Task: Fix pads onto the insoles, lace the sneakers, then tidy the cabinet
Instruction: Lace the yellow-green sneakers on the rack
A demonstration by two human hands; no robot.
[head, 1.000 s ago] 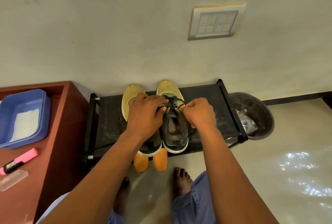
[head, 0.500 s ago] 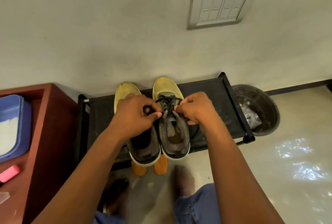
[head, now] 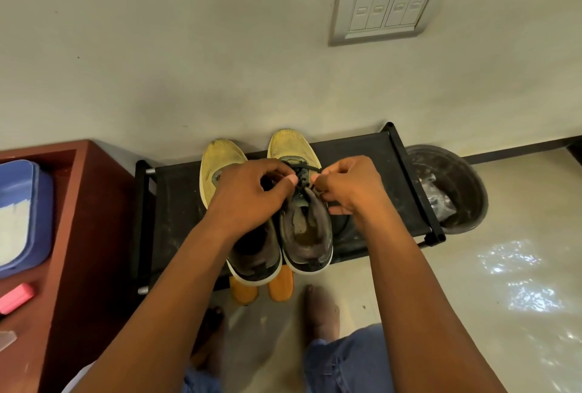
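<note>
So both worn yellow knit sneakers with white-edged soles [head: 285, 207] sit side by side on the low black fabric-topped shoe rack [head: 362, 153], toes to the wall, heels to the person, long axes running straight across the rack front to back. The left hand [head: 248, 200] pinches one end of the thin black lace [head: 307, 169] just left of the right-hand sneaker's tongue, and the right hand [head: 352, 186] pinches the other end just right of it. I'd pull both ends evenly so the crossings sit flat before moving up an eyelet.
</note>
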